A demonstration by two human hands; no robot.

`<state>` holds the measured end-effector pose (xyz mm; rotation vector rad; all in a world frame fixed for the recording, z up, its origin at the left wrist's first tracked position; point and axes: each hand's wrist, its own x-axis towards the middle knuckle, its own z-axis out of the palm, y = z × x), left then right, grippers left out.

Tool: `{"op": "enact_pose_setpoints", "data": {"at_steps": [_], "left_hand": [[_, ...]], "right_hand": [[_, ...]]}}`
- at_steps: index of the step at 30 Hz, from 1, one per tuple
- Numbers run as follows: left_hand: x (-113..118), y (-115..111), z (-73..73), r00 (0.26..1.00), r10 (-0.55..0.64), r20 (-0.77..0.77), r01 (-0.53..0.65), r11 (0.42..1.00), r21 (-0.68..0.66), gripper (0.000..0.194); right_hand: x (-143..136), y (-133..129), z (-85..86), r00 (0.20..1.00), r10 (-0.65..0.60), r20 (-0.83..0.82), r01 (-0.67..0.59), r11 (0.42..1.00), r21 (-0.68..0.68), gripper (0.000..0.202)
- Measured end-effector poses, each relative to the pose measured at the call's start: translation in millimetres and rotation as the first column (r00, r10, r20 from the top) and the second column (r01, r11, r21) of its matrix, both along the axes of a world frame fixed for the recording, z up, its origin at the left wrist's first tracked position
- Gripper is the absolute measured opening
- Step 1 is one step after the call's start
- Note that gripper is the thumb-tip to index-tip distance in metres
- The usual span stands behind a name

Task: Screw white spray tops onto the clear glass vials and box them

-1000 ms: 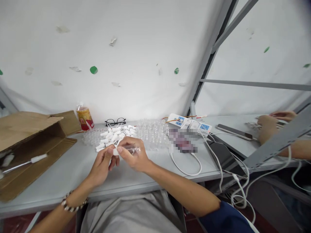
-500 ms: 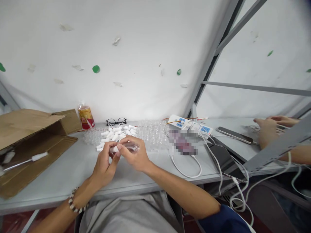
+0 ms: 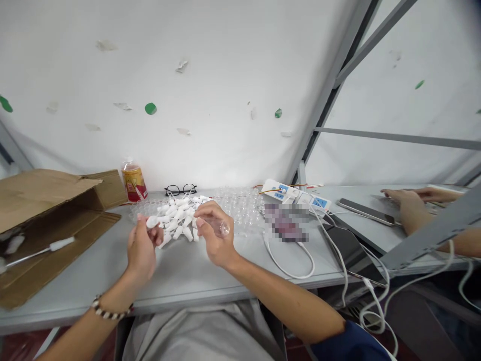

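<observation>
My left hand [image 3: 141, 253] is closed around a white cap [image 3: 152, 221], its round end turned toward me. Whether a wand hangs from it, I cannot tell. My right hand [image 3: 219, 245] grips a small clear bottle [image 3: 222, 228], its rounded bottom pointing right and its other end hidden by the fingers. A gap separates the two hands. Just beyond them lies a heap of white caps with thin wands [image 3: 182, 213]. Several clear bottles [image 3: 244, 205] stand close together behind my right hand, and more transparent pieces sit left of the heap.
On the left, an open cardboard box [image 3: 56, 200] holds a white-capped wand [image 3: 62, 243]. A drink bottle [image 3: 134, 181] and glasses [image 3: 181, 189] stand by the wall. To the right are a power strip [image 3: 280, 189], cables, phones [image 3: 353, 253] and another person's hands [image 3: 409, 198].
My hands were together at the clear bottle and white cap. They have parted, the left going left with the cap and the right slightly right with the bottle.
</observation>
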<state>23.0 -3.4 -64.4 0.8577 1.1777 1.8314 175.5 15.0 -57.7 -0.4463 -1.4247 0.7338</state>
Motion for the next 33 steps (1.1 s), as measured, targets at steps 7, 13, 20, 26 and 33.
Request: {"op": "enact_pose_setpoints", "data": {"at_steps": [7,13,20,26,33], "left_hand": [[6,-6,-10.4,0.941,-0.066,-0.333,0.111,0.987,0.117,0.044],[7,-16,-21.3,0.585,0.121,-0.802,0.148,0.956,0.252,0.019],[1,-11,-22.2,0.365,0.026,-0.931,0.231,0.966,0.118,0.016],[-4,-18,-18.0,0.416,-0.503,-0.757,0.59,0.784,-0.196,0.045],[1,-21,-12.5,0.465,-0.802,-0.374,0.793,0.565,-0.225,0.055]], "right_hand": [[-7,-7,-7.7,0.951,0.208,0.229,-0.167,0.968,-0.188,0.028],[-6,-4,-11.0,0.939,0.232,0.254,-0.166,0.952,-0.257,0.028],[-4,-1,-8.9,0.93,0.216,0.296,-0.122,0.945,-0.304,0.029],[-1,-2,-4.2,0.891,0.397,0.22,-0.299,0.878,-0.374,0.033],[-2,-5,0.0,0.901,0.418,0.119,-0.34,0.848,-0.406,0.033]]}}
